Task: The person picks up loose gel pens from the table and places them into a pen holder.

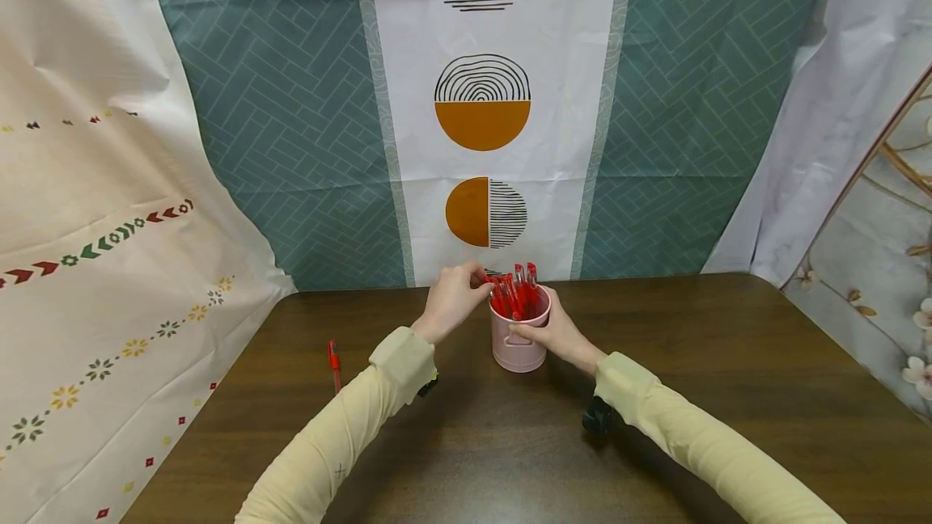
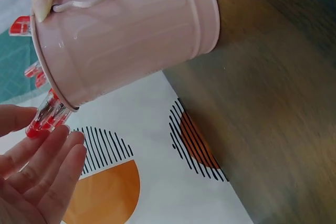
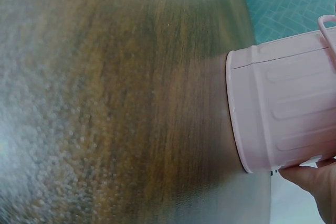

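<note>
A pink metal pail point(image 1: 518, 352) with small loop handles stands upright on the table, holding several red gel pens point(image 1: 513, 297) whose ends stick out above the rim. My right hand point(image 1: 562, 338) grips the pail from its right side, with the thumb near the rim and the front handle; the right wrist view shows its other fingers point(image 3: 315, 182) against the wall. At the left of the rim, my left hand point(image 1: 453, 297) pinches the end of a red pen point(image 2: 44, 116) between thumb and fingers. The rest of that pen is hidden inside the pail.
One red pen point(image 1: 334, 361) lies on the dark wooden table point(image 1: 510, 459) to the left, partly hidden by my left sleeve. Behind the table hangs a patterned cloth point(image 1: 306, 120). A pale floral cloth point(image 1: 109, 330) drapes along the left edge.
</note>
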A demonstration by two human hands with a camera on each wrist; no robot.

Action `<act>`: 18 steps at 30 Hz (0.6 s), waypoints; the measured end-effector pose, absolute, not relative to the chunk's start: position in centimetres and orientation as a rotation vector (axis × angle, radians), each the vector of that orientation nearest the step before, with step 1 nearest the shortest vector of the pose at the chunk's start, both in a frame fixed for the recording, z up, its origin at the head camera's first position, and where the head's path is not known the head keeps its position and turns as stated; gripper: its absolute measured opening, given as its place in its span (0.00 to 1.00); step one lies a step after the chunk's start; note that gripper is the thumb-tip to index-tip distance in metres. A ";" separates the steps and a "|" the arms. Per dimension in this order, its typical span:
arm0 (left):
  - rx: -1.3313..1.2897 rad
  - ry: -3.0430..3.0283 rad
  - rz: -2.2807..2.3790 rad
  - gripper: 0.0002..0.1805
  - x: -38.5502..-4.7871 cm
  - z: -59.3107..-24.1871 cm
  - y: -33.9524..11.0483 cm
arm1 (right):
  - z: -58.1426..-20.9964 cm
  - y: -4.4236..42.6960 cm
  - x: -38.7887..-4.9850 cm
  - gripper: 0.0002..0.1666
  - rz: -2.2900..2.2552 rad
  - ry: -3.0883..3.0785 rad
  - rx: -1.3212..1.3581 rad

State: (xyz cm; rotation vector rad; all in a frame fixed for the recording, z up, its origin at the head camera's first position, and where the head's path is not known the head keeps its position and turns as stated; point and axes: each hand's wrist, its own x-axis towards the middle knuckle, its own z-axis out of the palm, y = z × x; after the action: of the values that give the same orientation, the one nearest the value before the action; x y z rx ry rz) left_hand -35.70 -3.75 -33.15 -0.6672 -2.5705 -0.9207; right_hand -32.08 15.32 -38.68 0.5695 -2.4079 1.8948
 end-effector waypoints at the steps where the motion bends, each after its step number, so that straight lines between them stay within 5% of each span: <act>1: -0.668 -2.578 -0.896 0.05 -35.6 -33.1 -3.8 | -38.7 15.3 -32.1 0.47 1.894 -2.410 0.569; 18: -0.690 -2.631 -0.848 0.06 -35.4 -33.0 -4.2 | -38.7 15.4 -32.0 0.47 1.913 -2.419 0.564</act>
State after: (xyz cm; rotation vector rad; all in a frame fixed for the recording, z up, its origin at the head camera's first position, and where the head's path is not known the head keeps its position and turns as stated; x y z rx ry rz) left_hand -35.41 -4.21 -32.98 -0.6897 -2.6309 -0.8478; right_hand -31.98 15.35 -38.65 0.5644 -2.4194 1.9130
